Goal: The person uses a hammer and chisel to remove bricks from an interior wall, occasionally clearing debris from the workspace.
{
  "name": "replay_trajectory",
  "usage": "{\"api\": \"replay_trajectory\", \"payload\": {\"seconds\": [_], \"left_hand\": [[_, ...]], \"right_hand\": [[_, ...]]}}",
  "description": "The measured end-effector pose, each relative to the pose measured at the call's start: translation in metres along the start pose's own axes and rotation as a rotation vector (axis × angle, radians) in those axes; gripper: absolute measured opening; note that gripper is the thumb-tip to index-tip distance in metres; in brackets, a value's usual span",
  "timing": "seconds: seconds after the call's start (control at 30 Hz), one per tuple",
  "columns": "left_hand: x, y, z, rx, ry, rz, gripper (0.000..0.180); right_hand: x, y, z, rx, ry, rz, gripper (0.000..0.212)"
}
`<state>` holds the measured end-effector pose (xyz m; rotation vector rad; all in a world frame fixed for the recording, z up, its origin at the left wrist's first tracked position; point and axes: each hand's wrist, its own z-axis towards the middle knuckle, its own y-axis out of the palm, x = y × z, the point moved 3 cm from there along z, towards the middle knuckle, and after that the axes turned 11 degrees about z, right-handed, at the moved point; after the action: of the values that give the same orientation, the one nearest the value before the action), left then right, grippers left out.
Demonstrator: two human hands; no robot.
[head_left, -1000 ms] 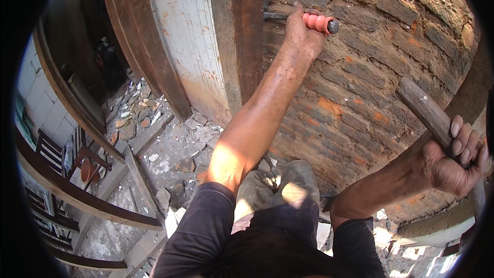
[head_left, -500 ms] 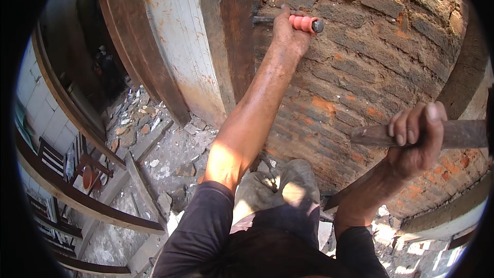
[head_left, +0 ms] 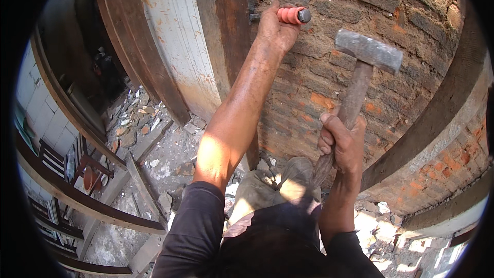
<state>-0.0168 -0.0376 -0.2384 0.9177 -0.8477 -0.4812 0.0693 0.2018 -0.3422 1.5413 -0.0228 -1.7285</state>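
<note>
Room, left to right: pale block wall (head_left: 46,113) at the far left, a slatted wooden piece (head_left: 54,162) in front of it, and a reddish-brown bowl (head_left: 91,177) beside that. Curved-looking dark rails (head_left: 92,203) cross the lower left; the fisheye bends straight edges here. Floor (head_left: 110,234) grey and dusty, with timber lengths and broken rubble (head_left: 135,118) over it. Next, a white panel (head_left: 177,36), paint worn, rust-coloured marks; then a brown wooden post (head_left: 232,36) along its right side. Brick wall (head_left: 314,80) fills the centre and right: rough, dark brown, orange where the brick face is bare. Dark beam (head_left: 435,118) slants across the right. Trousers (head_left: 294,172) show at lower centre, patched with sunlight.

Pose: left arm extended up and forward, sleeve dark, left hand (head_left: 277,32) raised at the wall just right of the post. Right arm bent, right hand (head_left: 346,143) lower, fist in front of the wall.

Tools: chisel (head_left: 290,15) with red ribbed grip lies across the left fist. Left fingers closed round the grip, mostly hidden behind it; shaft runs left to the post's edge, contact there cannot be told. Its dark butt projects right of the fist. Hammer (head_left: 354,98) is gripped by the right fingers (head_left: 325,140), wrapped round the wooden handle. Head is above the fist, to the right of the chisel butt and apart from it; handle end projects below the fist, near the trousers.
</note>
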Motion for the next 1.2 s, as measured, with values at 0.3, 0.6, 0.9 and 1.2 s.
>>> {"api": "replay_trajectory", "payload": {"seconds": [0.3, 0.6, 0.9, 1.2], "left_hand": [[-0.028, 0.022, -0.001, 0.036, -0.051, -0.081, 0.041], [-0.020, 0.001, 0.007, 0.035, -0.092, -0.099, 0.046], [-0.040, 0.020, 0.001, 0.073, -0.048, -0.039, 0.043], [-0.022, 0.000, 0.014, -0.001, -0.039, -0.019, 0.043]], "right_hand": [[-0.130, -0.015, 0.010, -0.125, -1.072, 0.386, 0.029], [-0.011, 0.001, 0.007, -0.103, -0.172, 0.013, 0.018], [-0.130, -0.009, 0.003, -0.053, -1.100, 0.459, 0.036], [-0.008, -0.003, 0.010, -0.076, -0.130, 0.029, 0.016]]}}
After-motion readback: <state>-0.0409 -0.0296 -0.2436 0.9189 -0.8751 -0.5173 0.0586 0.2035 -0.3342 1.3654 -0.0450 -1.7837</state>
